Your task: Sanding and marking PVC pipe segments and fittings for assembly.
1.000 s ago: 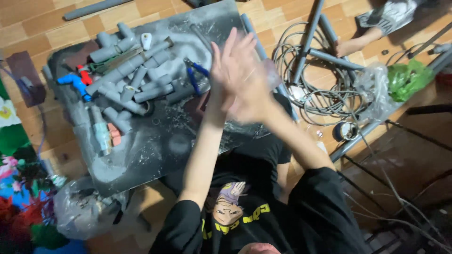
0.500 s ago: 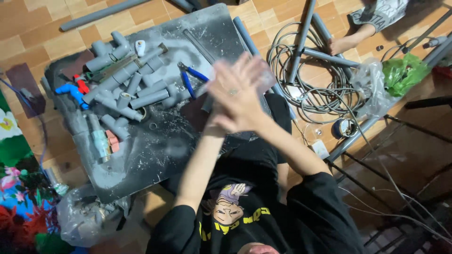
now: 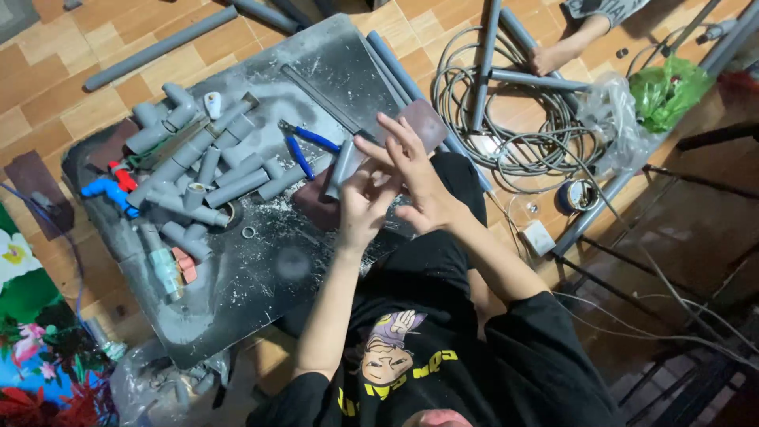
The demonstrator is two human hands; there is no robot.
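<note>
A short grey pipe piece (image 3: 341, 168), plain and dusty, stands nearly upright in the left hand (image 3: 360, 207), fingers curled round its lower end above the dark board's (image 3: 261, 292) right edge. The right hand (image 3: 417, 183), fingers spread, touches it.

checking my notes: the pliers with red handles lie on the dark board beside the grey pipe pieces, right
Not quite: the pliers have blue handles, not red, as the head view shows. The rest holds: they lie on the dark board beside the grey pipe pieces.
</note>
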